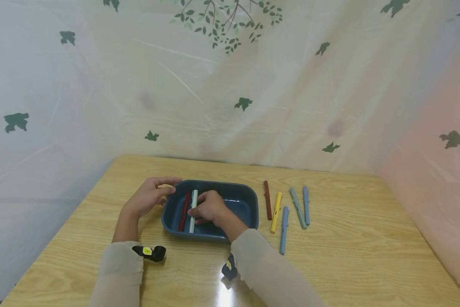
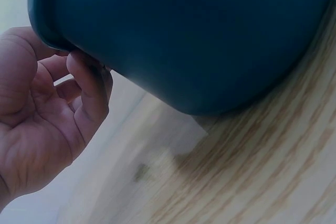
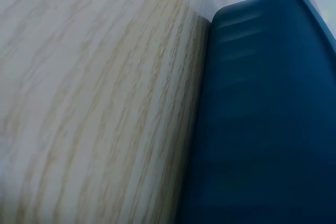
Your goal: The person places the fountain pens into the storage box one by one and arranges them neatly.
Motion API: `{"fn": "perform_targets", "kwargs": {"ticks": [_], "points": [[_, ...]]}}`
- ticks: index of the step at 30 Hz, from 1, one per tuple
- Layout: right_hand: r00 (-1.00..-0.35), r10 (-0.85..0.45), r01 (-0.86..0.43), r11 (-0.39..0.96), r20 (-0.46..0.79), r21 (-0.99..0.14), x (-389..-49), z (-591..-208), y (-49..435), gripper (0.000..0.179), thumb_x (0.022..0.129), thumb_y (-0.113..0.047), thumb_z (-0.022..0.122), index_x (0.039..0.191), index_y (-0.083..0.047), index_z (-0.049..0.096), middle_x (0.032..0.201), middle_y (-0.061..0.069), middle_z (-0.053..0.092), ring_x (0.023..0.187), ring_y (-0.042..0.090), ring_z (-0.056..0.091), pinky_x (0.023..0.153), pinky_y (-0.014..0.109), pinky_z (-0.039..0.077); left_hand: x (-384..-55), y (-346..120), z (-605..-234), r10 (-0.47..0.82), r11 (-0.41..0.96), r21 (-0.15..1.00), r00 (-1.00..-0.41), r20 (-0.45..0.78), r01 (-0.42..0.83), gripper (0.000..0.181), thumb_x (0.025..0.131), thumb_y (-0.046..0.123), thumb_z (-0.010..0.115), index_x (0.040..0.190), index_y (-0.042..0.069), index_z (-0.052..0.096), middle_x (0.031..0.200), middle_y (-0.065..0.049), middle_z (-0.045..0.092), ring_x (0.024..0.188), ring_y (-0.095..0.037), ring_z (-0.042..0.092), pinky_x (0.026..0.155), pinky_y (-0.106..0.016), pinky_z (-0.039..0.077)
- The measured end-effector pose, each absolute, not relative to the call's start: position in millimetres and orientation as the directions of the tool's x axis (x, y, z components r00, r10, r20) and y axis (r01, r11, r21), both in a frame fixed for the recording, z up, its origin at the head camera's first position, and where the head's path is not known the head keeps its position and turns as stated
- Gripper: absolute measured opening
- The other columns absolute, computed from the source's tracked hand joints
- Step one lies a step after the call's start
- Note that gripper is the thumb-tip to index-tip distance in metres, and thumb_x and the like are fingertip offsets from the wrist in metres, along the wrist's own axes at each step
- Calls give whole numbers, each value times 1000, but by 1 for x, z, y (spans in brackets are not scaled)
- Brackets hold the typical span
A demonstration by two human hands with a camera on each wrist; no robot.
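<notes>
A dark blue rectangular tray (image 1: pixel 211 185) with rounded corners stands on the table. Inside its left part lie a dark red pen (image 1: pixel 184 212) and, just right of it, a pale mint pen (image 1: pixel 192 225), roughly parallel. My right hand (image 1: pixel 210 207) reaches into the tray and pinches the mint pen around its middle, hiding part of it. At the tray's left end, my left hand (image 1: pixel 148 197) holds the rim; the left wrist view shows its curled fingers (image 2: pixel 89 85) against the outer wall beneath the rim. In the right wrist view the tray wall hides the right hand.
Right of the tray lie a brown-red pen (image 1: pixel 267 200), a yellow pen (image 1: pixel 276 212), a blue pen (image 1: pixel 284 230), a green pen (image 1: pixel 298 207) and another blue pen (image 1: pixel 306 205). Behind the wooden table (image 1: pixel 353 247) hangs a patterned curtain (image 1: pixel 199 98).
</notes>
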State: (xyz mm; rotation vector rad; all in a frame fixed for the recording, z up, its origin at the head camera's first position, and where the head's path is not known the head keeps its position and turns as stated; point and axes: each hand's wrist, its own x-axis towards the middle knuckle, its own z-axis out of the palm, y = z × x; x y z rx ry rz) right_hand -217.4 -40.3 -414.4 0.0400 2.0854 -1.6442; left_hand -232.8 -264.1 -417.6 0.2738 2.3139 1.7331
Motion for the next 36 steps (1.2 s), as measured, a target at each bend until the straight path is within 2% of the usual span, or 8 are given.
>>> {"fn": "perform_targets", "kwargs": {"ticks": [5,8,12,19,27,36], "points": [[-884,-273,308,268,-379,-913,-217,-415,-40,51,81,11,78,128,8,58,89,15,69,74,22,72,64,31,60,-233,-265,-418,292,280,960,-953,-77,8,42,103,13,58,142,-1,57,138,-24,58,95,-21,62,76,-36,56],[-881,-280,316,254,-382,-914,-218,-414,-39,53,82,12,77,131,8,57,91,16,69,74,23,73,65,32,60,-233,-265,-418,297,276,961,-952,-75,10,42,103,13,58,142,-1,57,136,-25,59,95,-21,62,76,-36,56],[-882,-280,322,232,-380,-918,-218,-414,-37,46,83,15,74,126,8,60,90,17,69,73,26,73,66,34,61,-233,-265,-418,298,276,961,-952,-76,10,42,103,13,58,143,-2,57,135,-25,59,94,-20,62,76,-37,56],[-883,-276,321,232,-379,-918,-219,-415,-38,42,82,16,73,121,7,61,88,16,69,67,22,73,65,33,60,-231,-264,-416,296,274,962,-952,-78,6,42,103,12,58,143,-1,56,135,-23,59,92,-17,62,75,-36,56],[-884,-275,335,194,-379,-922,-221,-413,-34,41,82,17,73,121,8,62,89,18,69,67,24,72,66,35,61,-233,-262,-418,294,280,960,-954,-64,22,41,103,13,58,142,0,58,129,-21,62,90,-18,61,74,-36,56],[-890,-306,298,173,-338,-939,-226,-402,-21,39,84,14,73,121,10,63,89,19,69,73,30,73,68,37,61,-233,-263,-419,293,284,958,-954,-61,26,40,104,13,57,142,1,59,133,-20,60,91,-19,62,73,-37,56]]}}
